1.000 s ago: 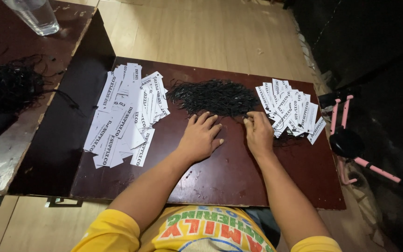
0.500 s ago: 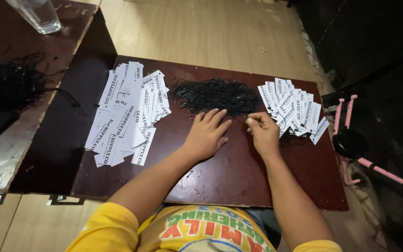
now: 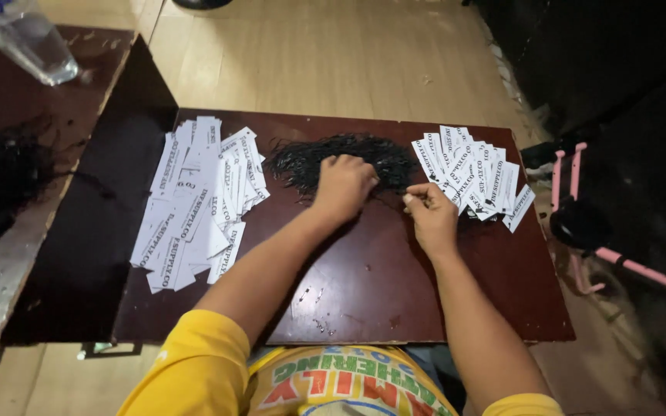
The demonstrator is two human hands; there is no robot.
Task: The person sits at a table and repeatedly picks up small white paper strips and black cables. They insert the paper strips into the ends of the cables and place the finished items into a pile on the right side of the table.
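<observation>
A heap of thin black strings lies at the far middle of a dark red-brown table. My left hand rests on that heap, its fingers curled into the strings. My right hand is just to the right of it, with thumb and fingers pinched together on what looks like a single black string. Touching its fingertips on the right is a fanned pile of white paper tags. A bigger, looser pile of white paper tags lies on the left part of the table.
A second, darker table stands at the left with a clear plastic bottle and another mass of black strings on it. A pink-framed object sits on the floor at the right. Pale wooden floor lies beyond.
My left hand has gone forward from the bare table onto the black strings. My right hand has drawn back a little from the right tags and pinched its fingers shut.
</observation>
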